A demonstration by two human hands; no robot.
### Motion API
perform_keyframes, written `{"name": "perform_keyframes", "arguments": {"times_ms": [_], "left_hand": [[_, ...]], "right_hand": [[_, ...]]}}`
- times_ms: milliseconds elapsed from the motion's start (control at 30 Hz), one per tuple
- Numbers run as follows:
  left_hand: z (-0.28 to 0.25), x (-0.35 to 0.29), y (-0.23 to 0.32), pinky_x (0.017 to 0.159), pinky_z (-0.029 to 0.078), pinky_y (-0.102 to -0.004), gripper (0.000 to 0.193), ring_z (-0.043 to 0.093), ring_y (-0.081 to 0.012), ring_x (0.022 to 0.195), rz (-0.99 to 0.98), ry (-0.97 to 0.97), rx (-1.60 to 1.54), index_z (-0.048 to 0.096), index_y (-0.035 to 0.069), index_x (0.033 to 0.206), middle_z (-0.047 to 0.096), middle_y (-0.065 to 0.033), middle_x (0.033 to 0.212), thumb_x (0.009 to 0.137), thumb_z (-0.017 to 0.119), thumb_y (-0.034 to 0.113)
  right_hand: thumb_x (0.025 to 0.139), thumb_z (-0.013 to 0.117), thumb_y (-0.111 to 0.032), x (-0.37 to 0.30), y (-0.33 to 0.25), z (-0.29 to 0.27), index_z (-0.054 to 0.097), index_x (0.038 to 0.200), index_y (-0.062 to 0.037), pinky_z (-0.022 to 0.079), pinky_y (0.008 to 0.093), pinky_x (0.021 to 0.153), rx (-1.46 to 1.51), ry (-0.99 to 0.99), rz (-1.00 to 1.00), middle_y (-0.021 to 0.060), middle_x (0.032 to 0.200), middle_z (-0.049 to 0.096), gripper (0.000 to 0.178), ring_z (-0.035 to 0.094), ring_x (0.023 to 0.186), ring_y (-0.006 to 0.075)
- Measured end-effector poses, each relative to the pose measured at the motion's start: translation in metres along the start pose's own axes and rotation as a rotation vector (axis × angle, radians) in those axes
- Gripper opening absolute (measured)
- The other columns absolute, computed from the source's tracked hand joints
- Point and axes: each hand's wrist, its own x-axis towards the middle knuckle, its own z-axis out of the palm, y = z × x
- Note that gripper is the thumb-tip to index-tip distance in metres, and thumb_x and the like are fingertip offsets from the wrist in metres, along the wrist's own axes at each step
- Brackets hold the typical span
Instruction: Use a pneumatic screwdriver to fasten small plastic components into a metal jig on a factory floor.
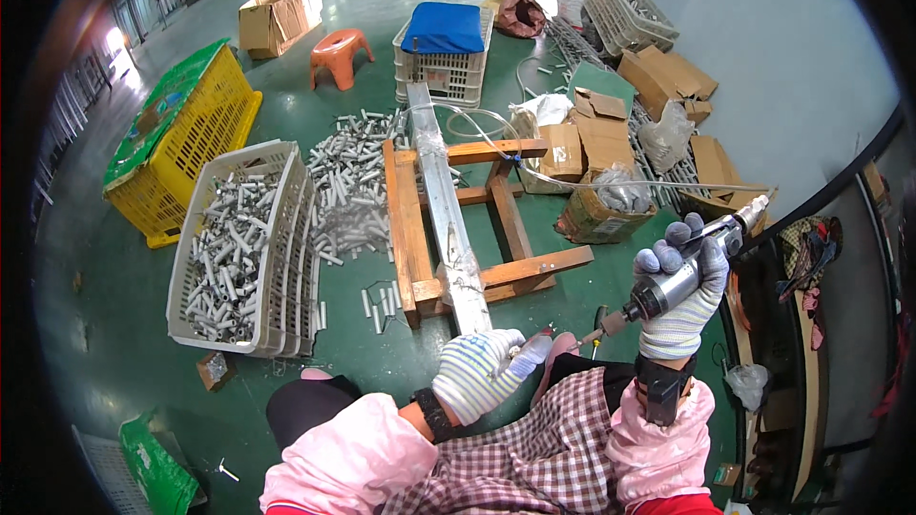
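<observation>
My right hand (682, 291), in a striped glove with grey fingertips, grips a silver handheld air tool (668, 288). Its narrow brownish front end points down and left toward my left hand (480, 374). That hand, gloved in the same stripes, is closed at the near end of a long metal bar (448, 219). Whatever lies between its fingers is too small to make out, though a dark reddish tip shows beside them. The bar lies lengthwise over a wooden frame (405, 229), its far end near a crate. A pale hose (611, 181) runs to the tool's rear.
Left of the frame, a white crate (305, 267) holds many short metal tubes, and a loose pile (353, 172) lies beside it. Farther out are a yellow crate (205, 124), an orange stool (341, 57) and a blue-topped crate (463, 76). Cardboard boxes (592, 138) crowd the right.
</observation>
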Motion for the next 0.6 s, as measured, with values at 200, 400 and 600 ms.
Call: {"name": "perform_keyframes", "arguments": {"times_ms": [200, 400, 600], "left_hand": [[0.014, -0.01, -0.005, 0.059, 0.048, -0.0353, 0.032, 0.064, -0.0303, 0.068, 0.139, 0.238, -0.178, 0.062, 0.006, 0.107, 0.065, -0.0143, 0.077, 0.088, 0.058, 0.032], [0.007, -0.006, -0.005, 0.081, 0.048, -0.0312, 0.03, 0.062, -0.024, 0.094, 0.193, 0.124, -0.268, 0.058, 0.006, 0.116, 0.066, -0.0102, 0.098, 0.087, 0.06, 0.015], [0.019, -0.012, -0.007, 0.086, 0.046, -0.0272, 0.032, 0.06, -0.0138, 0.098, 0.042, 0.038, -0.762, 0.056, 0.005, 0.122, 0.065, -0.006, 0.105, 0.09, 0.056, 0.007]], "right_hand": [[0.087, 0.059, -0.027, 0.001, -0.001, -0.003, 0.055, 0.109, -0.0065, 0.047, 0.034, 0.063, 0.006, 0.02, 0.009, 0.0069, 0.093, 0.063, 0.03, 0.056, 0.063, 0.0142], [0.088, 0.058, -0.026, 0.001, 0.001, -0.003, 0.055, 0.109, -0.0065, 0.048, 0.0343, 0.063, 0.016, 0.027, 0.009, 0.0062, 0.093, 0.062, 0.029, 0.055, 0.063, 0.0139], [0.088, 0.057, -0.025, 0.0, 0.002, -0.003, 0.057, 0.108, -0.0067, 0.048, 0.0343, 0.063, 0.016, 0.047, 0.023, 0.0059, 0.093, 0.062, 0.027, 0.055, 0.063, 0.0141]]}}
